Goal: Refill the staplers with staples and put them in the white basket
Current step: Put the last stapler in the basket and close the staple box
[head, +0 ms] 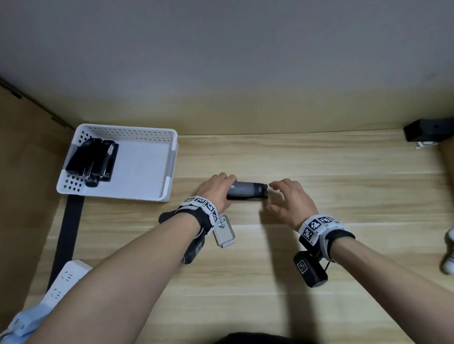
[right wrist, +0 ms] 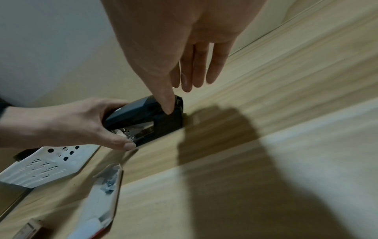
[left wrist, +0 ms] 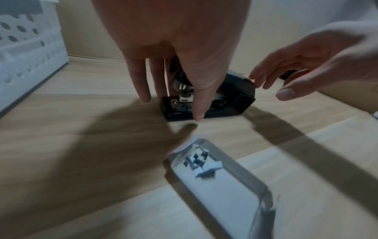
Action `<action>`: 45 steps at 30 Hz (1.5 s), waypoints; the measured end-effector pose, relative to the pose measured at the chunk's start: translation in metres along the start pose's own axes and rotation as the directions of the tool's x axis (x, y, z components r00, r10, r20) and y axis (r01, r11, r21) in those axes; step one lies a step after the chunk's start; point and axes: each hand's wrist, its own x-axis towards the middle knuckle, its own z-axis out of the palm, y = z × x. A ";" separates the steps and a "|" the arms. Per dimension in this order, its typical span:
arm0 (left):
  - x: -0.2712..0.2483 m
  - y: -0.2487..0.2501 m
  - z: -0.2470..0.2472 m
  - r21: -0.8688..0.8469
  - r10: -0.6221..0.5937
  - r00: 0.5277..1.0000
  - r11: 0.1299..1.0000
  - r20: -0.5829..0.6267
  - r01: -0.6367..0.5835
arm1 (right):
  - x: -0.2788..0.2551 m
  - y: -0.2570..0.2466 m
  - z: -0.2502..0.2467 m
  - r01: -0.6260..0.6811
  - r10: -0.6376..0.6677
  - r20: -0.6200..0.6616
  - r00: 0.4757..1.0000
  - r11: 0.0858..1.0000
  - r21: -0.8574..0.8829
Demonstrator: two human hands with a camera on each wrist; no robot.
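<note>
A black stapler (head: 247, 191) was seen lying on the wooden table (head: 326, 172), to the right of the white basket (head: 150, 139) and apart from it. Its rear end was grasped by the left hand (head: 216, 190), the thumb and fingers being curled round the body, as was shown plainly in the right wrist view. The right hand (head: 290, 202) was held at the stapler's front end with the fingers straight and loosely spread; nothing was gripped by it, and whether the thumb touched the casing could not be told. The stapler's top was seen closed down over the metal channel. Several other black staplers (head: 93, 160) were seen stacked in the left part of the basket, against its wall. A small open staple box (head: 223, 232) lay on the table just under the left wrist, with a few loose staple strips (left wrist: 201, 161) in one end of it. No brand or lettering could be read on the stapler or the box; only square black-and-white markers were visible on the wristbands (head: 318, 226)
</note>
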 end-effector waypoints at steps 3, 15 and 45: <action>-0.001 0.001 0.004 0.116 -0.008 1.000 0.993 0.002 0.008 | -0.006 0.008 0.006 -0.001 0.001 0.000 1.000 1.000 0.025; -0.039 0.020 0.009 0.011 -0.185 0.980 0.982 -0.071 0.186 | -0.018 -0.004 0.023 0.012 -0.016 0.045 0.999 0.996 0.086; -0.078 -0.246 -0.114 -0.211 -0.610 0.788 0.784 -0.083 0.584 | 0.081 -0.227 0.069 0.065 -0.059 -0.045 0.997 0.985 0.157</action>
